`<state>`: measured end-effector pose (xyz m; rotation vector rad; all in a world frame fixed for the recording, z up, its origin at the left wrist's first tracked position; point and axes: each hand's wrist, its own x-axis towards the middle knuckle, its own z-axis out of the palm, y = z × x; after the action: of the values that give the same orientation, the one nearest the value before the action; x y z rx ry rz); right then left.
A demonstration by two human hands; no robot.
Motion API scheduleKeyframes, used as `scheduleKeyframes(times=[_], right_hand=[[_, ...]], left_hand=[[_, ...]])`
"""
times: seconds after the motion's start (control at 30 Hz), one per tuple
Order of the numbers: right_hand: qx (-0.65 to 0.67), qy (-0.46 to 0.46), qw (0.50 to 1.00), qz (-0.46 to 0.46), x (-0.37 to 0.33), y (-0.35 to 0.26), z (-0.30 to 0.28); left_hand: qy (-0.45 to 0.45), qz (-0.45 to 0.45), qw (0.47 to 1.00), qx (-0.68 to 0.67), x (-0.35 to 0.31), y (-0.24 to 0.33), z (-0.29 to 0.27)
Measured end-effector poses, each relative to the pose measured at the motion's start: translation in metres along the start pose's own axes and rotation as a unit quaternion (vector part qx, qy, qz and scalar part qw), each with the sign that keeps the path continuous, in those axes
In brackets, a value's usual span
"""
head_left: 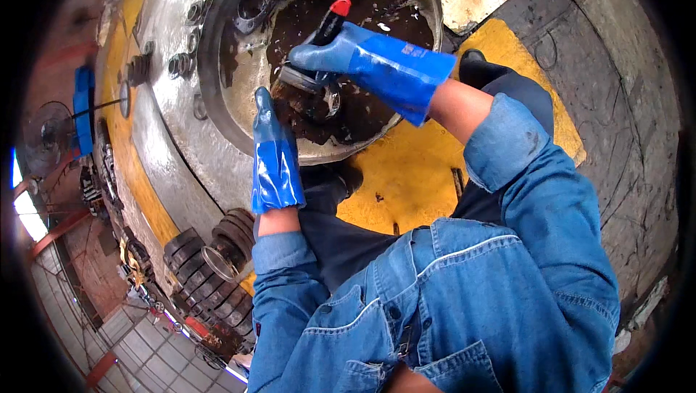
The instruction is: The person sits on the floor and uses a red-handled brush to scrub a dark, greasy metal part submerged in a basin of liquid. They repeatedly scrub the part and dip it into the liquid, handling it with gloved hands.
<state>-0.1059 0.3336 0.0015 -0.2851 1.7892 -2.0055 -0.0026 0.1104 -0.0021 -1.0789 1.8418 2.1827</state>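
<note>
My right hand (326, 54), in a long blue rubber glove, is closed around a black-handled tool (330, 29) with a red end; its working end is hidden. Just beneath that hand is a rounded grey metal part (299, 78), over dark liquid in a big round metal pan (210, 77). My left hand (270, 128), gloved the same way, reaches over the pan's near-left rim, close to this part. One left digit points up and away from me; the other fingers are lost in dark, oily surroundings, so its grip cannot be made out.
Dark metal parts (254, 7) lie in the far side of the pan. Several small rings and springs (181, 65) stand on the metal surface at left. Stacked dark ribbed parts (199, 273) sit at lower left. My legs straddle a yellow floor panel (399, 183).
</note>
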Motion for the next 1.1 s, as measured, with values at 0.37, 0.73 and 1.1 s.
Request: scheduleKeyframes(times=[0.37, 0.73, 1.1], right_hand=[[-0.229, 0.090, 0.965, 0.090, 0.007, 0.027, -0.008], [-0.177, -0.234, 0.938, -0.184, -0.024, 0.016, 0.036], [-0.371, -0.162, 0.903, -0.142, -0.022, 0.061, -0.018]], left_hand=[[-0.032, 0.015, 0.995, -0.091, 0.033, -0.030, -0.027], [-0.012, 0.000, 0.994, -0.107, -0.001, -0.021, -0.007], [0.020, -0.036, 0.986, -0.163, 0.035, -0.014, -0.039]])
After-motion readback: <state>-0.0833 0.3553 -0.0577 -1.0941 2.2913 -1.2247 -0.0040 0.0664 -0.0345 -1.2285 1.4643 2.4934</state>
